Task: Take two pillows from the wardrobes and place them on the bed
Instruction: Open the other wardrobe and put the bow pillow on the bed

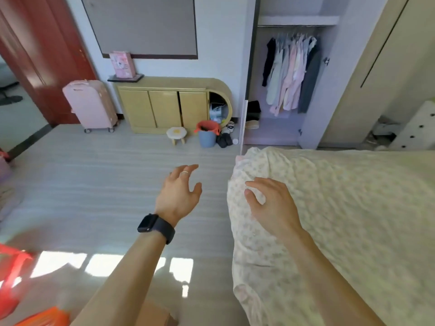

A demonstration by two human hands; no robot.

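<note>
bed point(353, 220) right | wardrobe point(282, 78) behind it | cabinet point(164, 107) left of wardrobe

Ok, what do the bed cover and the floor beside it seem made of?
Bed cover: soft fabric, probably cotton, matte; it creases and carries a small floral print. Floor: hard pale laminate or tile, slightly glossy; streaked grain, bright sun patches.

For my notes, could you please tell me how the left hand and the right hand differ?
The left hand is over the floor, the right hand over the bed. The left hand wears a ring; the right hand shows none. Both are open, holding nothing.
</note>
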